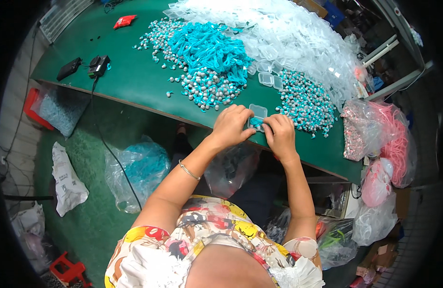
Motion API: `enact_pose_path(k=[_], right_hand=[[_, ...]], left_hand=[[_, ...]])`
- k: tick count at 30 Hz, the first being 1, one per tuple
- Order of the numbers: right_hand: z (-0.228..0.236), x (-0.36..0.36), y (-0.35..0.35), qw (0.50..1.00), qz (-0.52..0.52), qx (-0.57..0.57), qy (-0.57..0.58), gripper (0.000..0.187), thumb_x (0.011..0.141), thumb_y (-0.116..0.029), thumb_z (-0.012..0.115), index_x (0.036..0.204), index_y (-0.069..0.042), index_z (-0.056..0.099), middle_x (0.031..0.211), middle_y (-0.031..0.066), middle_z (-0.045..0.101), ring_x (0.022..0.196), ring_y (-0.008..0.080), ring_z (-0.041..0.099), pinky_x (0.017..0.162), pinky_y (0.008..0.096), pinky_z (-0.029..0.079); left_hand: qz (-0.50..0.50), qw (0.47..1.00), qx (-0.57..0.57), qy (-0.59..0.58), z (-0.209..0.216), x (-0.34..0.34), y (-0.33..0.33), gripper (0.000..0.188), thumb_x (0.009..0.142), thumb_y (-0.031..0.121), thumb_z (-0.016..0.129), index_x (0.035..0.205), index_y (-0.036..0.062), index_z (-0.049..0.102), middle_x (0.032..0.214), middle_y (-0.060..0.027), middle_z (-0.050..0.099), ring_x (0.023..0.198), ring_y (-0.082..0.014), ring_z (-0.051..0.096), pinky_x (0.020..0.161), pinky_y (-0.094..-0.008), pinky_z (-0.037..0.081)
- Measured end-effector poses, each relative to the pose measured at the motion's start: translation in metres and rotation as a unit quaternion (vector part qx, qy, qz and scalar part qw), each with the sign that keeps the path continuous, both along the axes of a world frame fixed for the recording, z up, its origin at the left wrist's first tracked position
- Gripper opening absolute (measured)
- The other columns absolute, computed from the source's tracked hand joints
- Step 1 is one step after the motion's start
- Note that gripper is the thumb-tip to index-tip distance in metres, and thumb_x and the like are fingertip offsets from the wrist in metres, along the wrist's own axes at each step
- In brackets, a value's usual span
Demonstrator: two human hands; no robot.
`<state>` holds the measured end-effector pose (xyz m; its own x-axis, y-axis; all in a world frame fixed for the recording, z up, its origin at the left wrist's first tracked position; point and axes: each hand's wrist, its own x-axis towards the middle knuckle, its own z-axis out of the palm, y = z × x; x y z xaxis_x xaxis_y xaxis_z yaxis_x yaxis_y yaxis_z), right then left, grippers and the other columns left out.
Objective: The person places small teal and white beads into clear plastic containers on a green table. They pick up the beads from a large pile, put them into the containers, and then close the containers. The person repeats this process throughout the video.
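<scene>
At the near edge of the green table (135,89), a small clear plastic case (258,111) stands with its lid up between my hands. Turquoise cord (255,122) lies in its lower half. My left hand (232,126) is closed on the case's left side, thumb and fingers at its rim. From the right, my right hand (280,136) pinches at the cord and the case's edge; its fingertips partly hide what they touch. Just beyond my left hand lie grey-and-turquoise earplugs (209,89) in a heap, below a pile of turquoise cords (209,48). More earplugs (305,103) lie beyond my right hand.
A large mound of clear cases (288,33) covers the far right. Bags of pink cords (394,139) hang at the right edge. A black device (98,66) with a cable and a red packet (124,21) lie left. Bags, including one turquoise-filled (144,168), sit on the floor.
</scene>
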<state>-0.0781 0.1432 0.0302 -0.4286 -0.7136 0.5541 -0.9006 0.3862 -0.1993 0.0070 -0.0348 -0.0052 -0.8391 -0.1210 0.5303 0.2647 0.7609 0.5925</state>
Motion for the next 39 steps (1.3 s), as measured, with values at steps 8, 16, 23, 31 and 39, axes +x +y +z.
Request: enact_pose_path(k=[8, 16, 23, 31, 39], right_hand=[[-0.003, -0.006, 0.006, 0.997, -0.027, -0.043, -0.058, 0.011, 0.080, -0.004, 0.067, 0.091, -0.008, 0.070, 0.090, 0.0076, 0.064, 0.085, 0.0266, 0.061, 0.078, 0.0406, 0.042], [-0.004, 0.006, 0.009, 0.999, -0.031, 0.023, 0.007, 0.018, 0.078, -0.003, 0.066, 0.095, -0.009, 0.070, 0.088, 0.0054, 0.063, 0.086, 0.0259, 0.060, 0.078, 0.0397, 0.040], [0.008, -0.015, -0.002, 0.999, -0.047, 0.007, 0.019, 0.020, 0.079, -0.004, 0.067, 0.099, -0.010, 0.070, 0.090, 0.0061, 0.064, 0.090, 0.0268, 0.060, 0.079, 0.0420, 0.041], [0.009, -0.049, -0.015, 0.991, -0.031, 0.071, -0.109, 0.017, 0.082, -0.013, 0.069, 0.099, -0.010, 0.071, 0.090, 0.0070, 0.066, 0.091, 0.0278, 0.063, 0.080, 0.0436, 0.045], [0.002, -0.009, 0.011, 0.998, -0.027, 0.009, -0.060, 0.019, 0.079, -0.011, 0.072, 0.098, -0.009, 0.069, 0.093, 0.0073, 0.065, 0.091, 0.0282, 0.060, 0.081, 0.0413, 0.043]], left_hand=[[0.001, 1.000, -0.002, -0.002, 0.002, 0.000, 0.001, 0.040, 0.070, 0.025, 0.083, 0.100, 0.0075, 0.063, 0.091, -0.0073, 0.060, 0.091, -0.0287, 0.058, 0.078, -0.0410, 0.047], [0.004, 1.000, 0.003, -0.003, 0.000, 0.001, 0.001, 0.040, 0.069, 0.025, 0.083, 0.100, 0.0076, 0.063, 0.090, -0.0065, 0.060, 0.090, -0.0281, 0.058, 0.078, -0.0406, 0.047], [0.004, 1.000, 0.007, 0.029, 0.000, 0.001, 0.000, 0.040, 0.070, 0.024, 0.082, 0.101, 0.0081, 0.062, 0.087, -0.0076, 0.059, 0.087, -0.0297, 0.058, 0.076, -0.0416, 0.047], [-0.003, 1.000, 0.011, 0.012, 0.001, 0.002, 0.000, 0.041, 0.069, 0.022, 0.082, 0.103, 0.0081, 0.063, 0.088, -0.0084, 0.058, 0.088, -0.0302, 0.057, 0.076, -0.0422, 0.046], [-0.024, 0.999, 0.022, 0.007, 0.009, 0.007, 0.000, 0.041, 0.071, 0.021, 0.081, 0.109, 0.0139, 0.067, 0.097, -0.0071, 0.057, 0.093, -0.0277, 0.058, 0.078, -0.0412, 0.046]])
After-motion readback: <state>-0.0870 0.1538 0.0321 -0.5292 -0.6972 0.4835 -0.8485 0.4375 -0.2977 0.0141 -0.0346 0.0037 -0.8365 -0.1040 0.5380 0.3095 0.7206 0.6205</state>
